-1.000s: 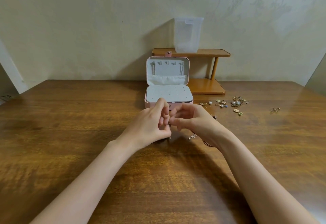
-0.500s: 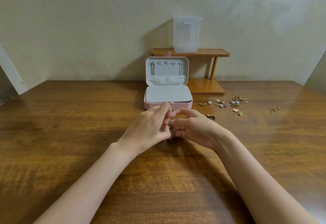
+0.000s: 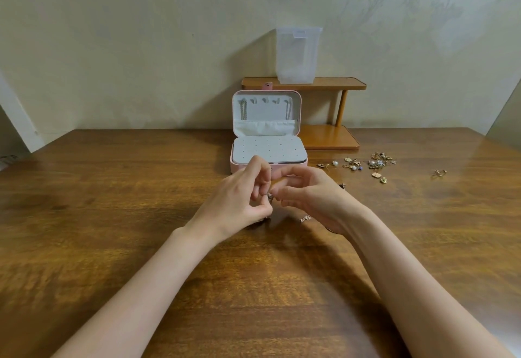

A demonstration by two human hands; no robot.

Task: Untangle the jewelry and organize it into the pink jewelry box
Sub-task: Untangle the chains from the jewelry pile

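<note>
The pink jewelry box [image 3: 236, 166] stands open at the table's middle back, its grey lid upright with chains hanging inside and a grey perforated pad over the base. Just in front of it my left hand [image 3: 238, 202] and my right hand [image 3: 313, 198] meet above the table. Both pinch a small tangled chain [image 3: 269, 196] between their fingertips. Part of that chain hangs down to the table under my left hand, and a small silver piece [image 3: 306, 218] shows below my right palm. Most of the tangle is hidden by my fingers.
A scatter of gold earrings and pearls [image 3: 366, 164] lies on the wooden table [image 3: 112, 202] right of the box, with one lone piece [image 3: 439, 172] further right. Behind stands a two-tier wooden shelf [image 3: 329, 137] carrying a clear plastic container [image 3: 298, 56].
Both hands have lifted a little off the table and kept working the tangle; the silver piece under my right palm shows again.
</note>
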